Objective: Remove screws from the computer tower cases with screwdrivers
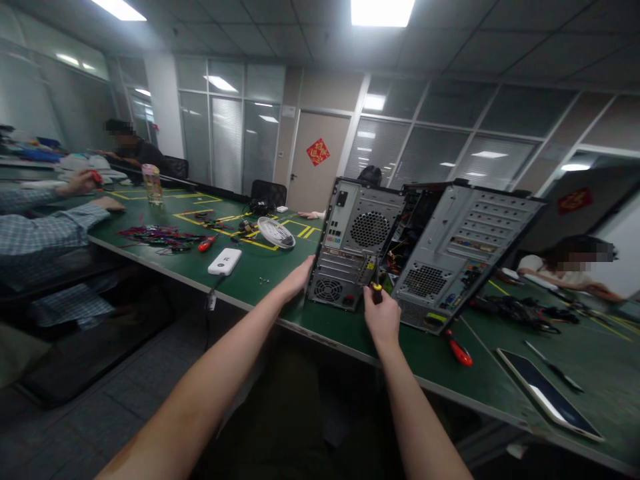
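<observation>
A grey computer tower case (345, 233) stands upright near the table's front edge, its rear panel with fan grille and ports facing me. Against the case's left side rests my left hand (299, 279), laid flat and open, with some fingertips hidden by the case. My right hand (383, 317) is closed around the black and yellow handle of a screwdriver (377, 291). Its shaft points up at the right edge of the rear panel, by the slot brackets; whether the tip touches a screw is too small to tell. A second computer case (435, 267) stands close on the right.
The green table (260, 283) holds a white power bank (225, 261), loose screws (264, 281), bundled wires (163, 237) and a red screwdriver (206, 244) leftward. Rightward lie another red-handled screwdriver (459, 349), a tablet (547, 393) and black cables (525, 313). Other people sit around.
</observation>
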`<act>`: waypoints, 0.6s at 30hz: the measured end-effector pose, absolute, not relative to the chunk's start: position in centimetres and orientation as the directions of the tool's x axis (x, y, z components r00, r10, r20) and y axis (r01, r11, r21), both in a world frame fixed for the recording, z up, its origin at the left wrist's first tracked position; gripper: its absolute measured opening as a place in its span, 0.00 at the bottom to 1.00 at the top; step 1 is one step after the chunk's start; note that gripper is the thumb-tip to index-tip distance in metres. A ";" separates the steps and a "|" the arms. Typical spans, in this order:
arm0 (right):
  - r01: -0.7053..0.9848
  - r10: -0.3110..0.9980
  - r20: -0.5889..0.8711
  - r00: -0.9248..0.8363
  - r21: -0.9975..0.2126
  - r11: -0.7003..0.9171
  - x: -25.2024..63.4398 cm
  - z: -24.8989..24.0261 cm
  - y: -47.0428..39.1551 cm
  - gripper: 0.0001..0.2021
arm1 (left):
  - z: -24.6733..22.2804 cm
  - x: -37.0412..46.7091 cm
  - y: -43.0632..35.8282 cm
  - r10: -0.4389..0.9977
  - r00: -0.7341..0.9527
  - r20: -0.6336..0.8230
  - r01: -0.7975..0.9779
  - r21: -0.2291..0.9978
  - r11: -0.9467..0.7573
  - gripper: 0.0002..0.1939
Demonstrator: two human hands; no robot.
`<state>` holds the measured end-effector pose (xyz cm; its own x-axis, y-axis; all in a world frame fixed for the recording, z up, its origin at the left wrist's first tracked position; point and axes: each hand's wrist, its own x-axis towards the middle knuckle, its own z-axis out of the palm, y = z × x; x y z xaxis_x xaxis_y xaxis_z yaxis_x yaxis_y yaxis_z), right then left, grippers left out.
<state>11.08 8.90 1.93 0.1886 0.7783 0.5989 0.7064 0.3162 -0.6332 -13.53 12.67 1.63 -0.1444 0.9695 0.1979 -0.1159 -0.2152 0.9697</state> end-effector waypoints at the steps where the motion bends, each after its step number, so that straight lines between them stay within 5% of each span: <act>1: 0.705 0.774 0.603 0.195 -0.635 0.317 11.7 1.9 8.2 0.26 | 1.8 -14.7 12.5 0.950 -0.190 0.249 0.026 0.968 -0.249 0.22; 4: 0.693 0.776 0.594 0.212 -0.651 0.309 13.8 1.4 5.3 0.30 | 2.0 -19.0 11.8 0.869 -0.297 0.396 0.455 0.859 -0.236 0.18; 7: 0.692 0.776 0.586 0.234 -0.661 0.290 15.5 0.4 2.0 0.32 | 1.0 -23.4 10.9 0.839 -0.365 0.404 0.704 0.709 -0.035 0.17; 18: 0.551 0.887 0.420 0.193 -0.794 0.256 16.3 -4.8 -6.1 0.25 | -2.6 -26.4 10.2 0.873 -0.375 0.313 0.761 0.641 0.097 0.15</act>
<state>16.34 -6.11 -4.80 0.1933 0.8868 0.4198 0.5508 0.2560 -0.7944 -26.40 10.25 -2.59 -0.3747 0.8727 0.3130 0.7611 0.0968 0.6414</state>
